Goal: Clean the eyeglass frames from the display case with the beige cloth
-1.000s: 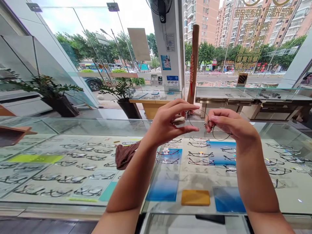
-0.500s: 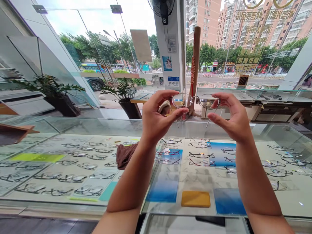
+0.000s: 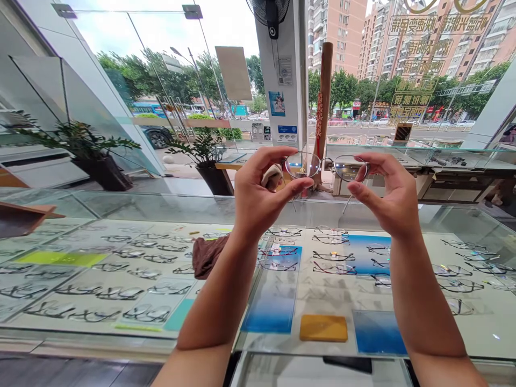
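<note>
Head view: we are holding the glasses (image 3: 327,160) up in front of us, above the far edge of the counter (image 3: 141,208); the left hand (image 3: 260,196) is pinching one round rim between forefinger and thumb; the right hand (image 3: 393,196) is gripping the other rim by its outer edge, though we cannot tell whether that thumb tip is touching; by our reading, the grip is staying at the edges to leave the lenses clear, and the height is setting them against window light. The left hand's curled fingers are also keeping a pale wad (image 3: 272,175), probably cloth; the slim arms of the glasses are showing below the lenses.

Under the counter's glass, frames (image 3: 334,269) are lying in loose rows, presumably for display; blue sheets (image 3: 268,316) are backing some of them; a yellow block (image 3: 323,328) is sitting near our side; a brown cloth (image 3: 208,257) is lying beside our left forearm, partly hidden by it.

Beyond, potted plants (image 3: 213,174) are standing by the glazing; a wooden post (image 3: 324,91) is rising near the pillar (image 3: 282,67), where a fan (image 3: 272,24) is hanging; trees and tall buildings are filling the windows.
</note>
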Motion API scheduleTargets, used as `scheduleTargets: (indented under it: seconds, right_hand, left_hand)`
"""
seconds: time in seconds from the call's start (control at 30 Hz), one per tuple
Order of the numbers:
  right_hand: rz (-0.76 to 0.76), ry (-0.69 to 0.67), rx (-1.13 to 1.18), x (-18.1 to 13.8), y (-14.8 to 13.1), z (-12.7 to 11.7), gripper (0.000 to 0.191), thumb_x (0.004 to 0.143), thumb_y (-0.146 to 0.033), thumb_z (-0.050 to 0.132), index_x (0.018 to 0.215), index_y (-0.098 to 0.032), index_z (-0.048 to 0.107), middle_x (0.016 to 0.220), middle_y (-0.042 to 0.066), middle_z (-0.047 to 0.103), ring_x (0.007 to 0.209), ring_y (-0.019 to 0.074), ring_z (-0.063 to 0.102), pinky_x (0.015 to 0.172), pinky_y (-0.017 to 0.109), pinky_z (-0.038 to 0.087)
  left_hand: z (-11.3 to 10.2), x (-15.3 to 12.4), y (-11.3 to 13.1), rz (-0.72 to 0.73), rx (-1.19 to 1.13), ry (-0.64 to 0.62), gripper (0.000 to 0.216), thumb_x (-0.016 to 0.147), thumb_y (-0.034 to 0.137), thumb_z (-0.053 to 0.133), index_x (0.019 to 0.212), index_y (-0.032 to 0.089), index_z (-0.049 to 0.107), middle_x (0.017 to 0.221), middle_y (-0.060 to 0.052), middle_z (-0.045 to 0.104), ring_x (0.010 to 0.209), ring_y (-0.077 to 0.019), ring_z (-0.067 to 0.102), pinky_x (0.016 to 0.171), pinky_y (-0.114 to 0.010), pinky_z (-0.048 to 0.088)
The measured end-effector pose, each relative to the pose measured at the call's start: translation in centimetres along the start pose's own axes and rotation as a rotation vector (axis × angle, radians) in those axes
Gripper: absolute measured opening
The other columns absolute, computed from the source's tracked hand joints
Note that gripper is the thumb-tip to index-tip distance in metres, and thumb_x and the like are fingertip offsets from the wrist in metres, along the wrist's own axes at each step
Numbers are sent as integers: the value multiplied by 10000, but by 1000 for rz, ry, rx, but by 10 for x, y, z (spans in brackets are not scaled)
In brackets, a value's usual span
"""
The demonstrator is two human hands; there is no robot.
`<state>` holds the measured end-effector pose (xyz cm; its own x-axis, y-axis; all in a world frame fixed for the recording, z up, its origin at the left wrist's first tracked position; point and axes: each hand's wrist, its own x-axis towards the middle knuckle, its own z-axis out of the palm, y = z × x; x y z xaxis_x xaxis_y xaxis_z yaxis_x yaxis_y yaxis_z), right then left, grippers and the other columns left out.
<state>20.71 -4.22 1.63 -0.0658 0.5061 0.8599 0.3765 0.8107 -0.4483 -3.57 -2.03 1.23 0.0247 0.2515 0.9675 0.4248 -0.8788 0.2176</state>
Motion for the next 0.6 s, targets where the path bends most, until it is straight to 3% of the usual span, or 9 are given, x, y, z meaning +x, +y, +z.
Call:
scheduleTargets:
  seconds: [0.2,0.43,0.6]
  right_hand:
    - [-21,71,-72,-2,-4,0,465,809,-591,806,1169,-315,704,1163,44,724,965,241,681,995,463,569]
    - [-77,112,-116,-5,-8,-1,444,825,-570,803,1182,-326,698,1132,47,708,981,263,667,1020,499,545]
    - [-102,101,-137,-6,-9,-1,408,859,-481,791,1224,-338,679,1151,49,684,1000,274,656,1022,522,533]
  left_hand:
    - [1,-1,-8,29,-17,-72,471,844,544,809,1234,304,697,1023,-46,723,814,-167,656,595,-285,504]
    - [2,0,-13,3,-71,-81,434,877,534,778,1247,319,708,1076,-42,725,902,-179,678,771,-331,569]
    - [4,-3,-9,-76,-74,-27,413,856,526,804,1194,306,714,1004,-28,716,706,-132,595,598,-294,509]
